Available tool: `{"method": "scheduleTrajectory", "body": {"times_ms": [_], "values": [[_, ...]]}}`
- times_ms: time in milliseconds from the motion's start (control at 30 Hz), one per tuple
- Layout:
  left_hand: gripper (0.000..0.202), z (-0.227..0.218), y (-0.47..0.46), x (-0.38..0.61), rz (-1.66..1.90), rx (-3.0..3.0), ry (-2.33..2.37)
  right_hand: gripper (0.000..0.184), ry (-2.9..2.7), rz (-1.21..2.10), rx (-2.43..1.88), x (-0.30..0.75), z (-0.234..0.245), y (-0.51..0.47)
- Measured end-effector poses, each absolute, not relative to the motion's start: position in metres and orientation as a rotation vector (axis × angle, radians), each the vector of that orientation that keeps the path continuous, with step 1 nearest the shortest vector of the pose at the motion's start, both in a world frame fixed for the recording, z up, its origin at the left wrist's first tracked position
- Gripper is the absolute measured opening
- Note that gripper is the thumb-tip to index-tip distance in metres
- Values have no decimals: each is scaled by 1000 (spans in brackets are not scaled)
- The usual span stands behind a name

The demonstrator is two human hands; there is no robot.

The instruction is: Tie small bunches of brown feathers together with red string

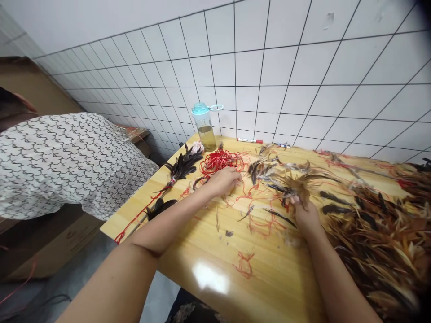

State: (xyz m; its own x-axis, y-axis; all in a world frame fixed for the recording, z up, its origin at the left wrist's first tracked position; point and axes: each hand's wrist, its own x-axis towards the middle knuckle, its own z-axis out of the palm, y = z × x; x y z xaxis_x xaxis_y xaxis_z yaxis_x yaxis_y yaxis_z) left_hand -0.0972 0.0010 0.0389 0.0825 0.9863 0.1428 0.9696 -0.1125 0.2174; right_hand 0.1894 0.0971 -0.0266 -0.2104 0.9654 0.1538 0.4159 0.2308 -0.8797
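At the near edge of a tangled pile of red string (pixel 220 160), my left hand (pixel 226 180) has its fingers curled together on a strand; the fingertips are partly hidden. My right hand (pixel 305 216) grips a bundle of brown feathers (pixel 298 185) by its base, the plumes pointing up and away. Dark loose feathers (pixel 261 170) lie between my two hands, with scraps of red string among them. A black feather bunch (pixel 183 166) bound to a stick lies left of the string pile.
A large heap of brown feathers (pixel 387 242) covers the right of the wooden table (pixel 202 242). At the back stand a water bottle (pixel 206 130) and a red marker (pixel 249 140) by the tiled wall. A person in a patterned shirt (pixel 74 161) is at the left, beside cardboard boxes (pixel 57 246).
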Motion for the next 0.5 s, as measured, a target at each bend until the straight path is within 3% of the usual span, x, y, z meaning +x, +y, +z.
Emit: {"method": "scheduleTrajectory", "body": {"times_ms": [233,500], "values": [[21,21,26,-84,176,2344,2033,43,-1795,910,-1287,191,-29,98],[15,60,28,-104,598,2209,2036,37,-1810,901,-1270,191,-35,99]]}}
